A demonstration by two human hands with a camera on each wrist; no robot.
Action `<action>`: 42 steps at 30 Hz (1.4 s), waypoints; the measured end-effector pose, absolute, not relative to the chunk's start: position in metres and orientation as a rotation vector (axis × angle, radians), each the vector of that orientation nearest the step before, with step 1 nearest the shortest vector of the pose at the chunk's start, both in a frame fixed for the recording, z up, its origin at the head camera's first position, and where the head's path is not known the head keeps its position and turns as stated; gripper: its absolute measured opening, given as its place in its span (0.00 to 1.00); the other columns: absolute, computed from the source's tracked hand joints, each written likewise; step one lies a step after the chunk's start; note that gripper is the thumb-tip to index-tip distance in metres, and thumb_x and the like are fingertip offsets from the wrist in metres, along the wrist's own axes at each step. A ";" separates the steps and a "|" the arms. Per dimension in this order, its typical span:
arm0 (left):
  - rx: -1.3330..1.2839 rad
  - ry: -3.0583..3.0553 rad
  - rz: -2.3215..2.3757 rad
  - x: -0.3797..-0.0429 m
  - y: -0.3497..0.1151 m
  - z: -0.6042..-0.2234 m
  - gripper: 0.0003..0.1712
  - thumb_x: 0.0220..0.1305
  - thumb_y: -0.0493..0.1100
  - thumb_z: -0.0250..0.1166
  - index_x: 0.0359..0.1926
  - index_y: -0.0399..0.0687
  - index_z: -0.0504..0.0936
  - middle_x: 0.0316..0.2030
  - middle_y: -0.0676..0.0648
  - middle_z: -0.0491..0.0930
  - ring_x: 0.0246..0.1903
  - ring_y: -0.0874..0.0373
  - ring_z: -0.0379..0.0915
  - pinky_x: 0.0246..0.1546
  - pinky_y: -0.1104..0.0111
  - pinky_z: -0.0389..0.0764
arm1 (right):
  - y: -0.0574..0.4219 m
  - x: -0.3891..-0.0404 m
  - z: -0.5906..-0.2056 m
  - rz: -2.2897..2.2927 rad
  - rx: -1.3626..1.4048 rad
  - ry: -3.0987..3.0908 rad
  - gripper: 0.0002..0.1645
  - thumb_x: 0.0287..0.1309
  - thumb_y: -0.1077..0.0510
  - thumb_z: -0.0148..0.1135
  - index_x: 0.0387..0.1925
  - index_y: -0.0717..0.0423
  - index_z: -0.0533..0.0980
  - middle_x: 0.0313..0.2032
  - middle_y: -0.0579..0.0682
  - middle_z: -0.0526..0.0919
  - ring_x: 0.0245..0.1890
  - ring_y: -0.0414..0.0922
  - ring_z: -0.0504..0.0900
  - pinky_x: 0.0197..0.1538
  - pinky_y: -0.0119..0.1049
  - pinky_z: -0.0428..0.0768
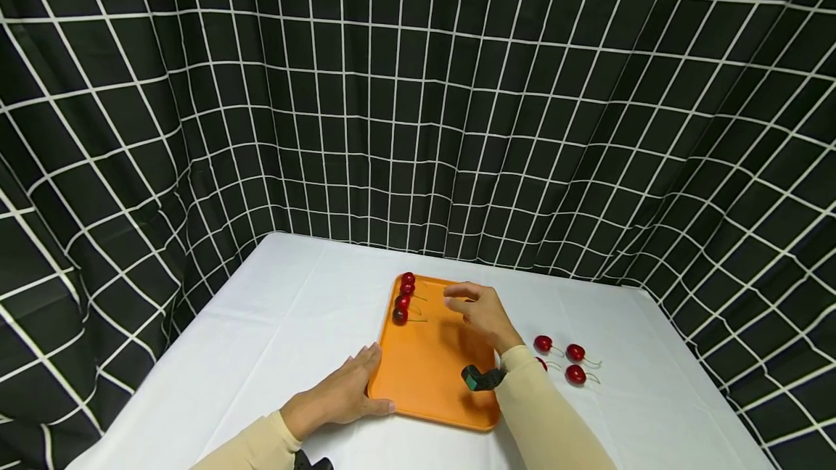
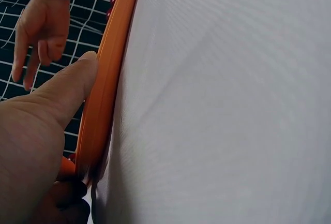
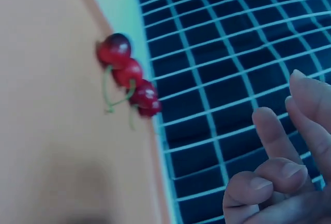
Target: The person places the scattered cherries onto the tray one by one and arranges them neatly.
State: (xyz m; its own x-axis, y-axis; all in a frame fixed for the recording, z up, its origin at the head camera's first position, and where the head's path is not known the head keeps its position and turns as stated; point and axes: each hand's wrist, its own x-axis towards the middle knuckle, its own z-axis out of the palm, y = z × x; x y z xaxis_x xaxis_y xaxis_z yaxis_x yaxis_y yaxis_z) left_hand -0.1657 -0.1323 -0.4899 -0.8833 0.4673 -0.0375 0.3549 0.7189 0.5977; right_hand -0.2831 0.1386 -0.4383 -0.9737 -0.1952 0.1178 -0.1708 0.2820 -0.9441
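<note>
The right hand's fingers (image 3: 270,125) are bent to differing degrees, apart, with nothing seen between them; that hand (image 1: 483,315) hangs over the orange tray (image 1: 424,376), wrist angled inward. The left hand (image 1: 346,388) spreads around the tray's near-left corner, thumb on the near edge. Four stemmed cherries (image 1: 403,302) line the tray's far-left side. The step looks like placing cherries in a row; adding another would call for reaching right to the loose cherries (image 1: 575,375) beside the tray.
</note>
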 end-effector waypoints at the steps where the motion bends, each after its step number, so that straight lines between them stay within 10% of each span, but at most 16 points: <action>1: 0.660 2.735 0.898 -0.166 -0.133 -0.490 0.61 0.54 0.68 0.65 0.71 0.27 0.53 0.72 0.33 0.47 0.71 0.41 0.42 0.68 0.48 0.47 | 0.143 -0.280 -0.436 -1.878 -0.366 2.461 0.15 0.56 0.57 0.70 0.45 0.57 0.83 0.47 0.53 0.83 0.41 0.49 0.77 0.35 0.34 0.75; 23: 0.664 2.735 0.901 -0.166 -0.131 -0.487 0.61 0.55 0.67 0.65 0.72 0.28 0.51 0.72 0.34 0.46 0.71 0.41 0.41 0.68 0.48 0.46 | 0.276 -0.182 -0.432 -2.099 -0.061 2.588 0.22 0.57 0.57 0.69 0.50 0.64 0.80 0.32 0.49 0.80 0.20 0.44 0.70 0.19 0.34 0.70; 31: 0.674 2.724 0.924 -0.166 -0.133 -0.487 0.60 0.55 0.66 0.66 0.71 0.27 0.52 0.72 0.33 0.47 0.71 0.40 0.41 0.68 0.47 0.46 | 0.299 -0.161 -0.455 -2.003 0.068 2.609 0.19 0.56 0.60 0.70 0.48 0.67 0.80 0.42 0.42 0.84 0.31 0.37 0.80 0.23 0.31 0.74; 42: 0.684 2.724 0.920 -0.164 -0.133 -0.485 0.60 0.56 0.66 0.65 0.71 0.26 0.52 0.72 0.32 0.46 0.71 0.39 0.41 0.67 0.46 0.47 | 0.306 -0.151 -0.481 -1.686 0.250 2.584 0.19 0.50 0.56 0.74 0.44 0.61 0.84 0.41 0.51 0.85 0.15 0.43 0.69 0.17 0.34 0.68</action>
State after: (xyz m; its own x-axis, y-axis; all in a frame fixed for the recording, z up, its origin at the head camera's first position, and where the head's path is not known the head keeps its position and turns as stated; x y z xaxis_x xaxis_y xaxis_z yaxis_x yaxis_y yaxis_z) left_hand -0.1638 -0.1333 -0.4854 -0.8764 0.4808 -0.0276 0.3656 0.7015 0.6118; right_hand -0.1510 0.3063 -0.4810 -0.9859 0.1098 -0.1261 0.1596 0.3940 -0.9051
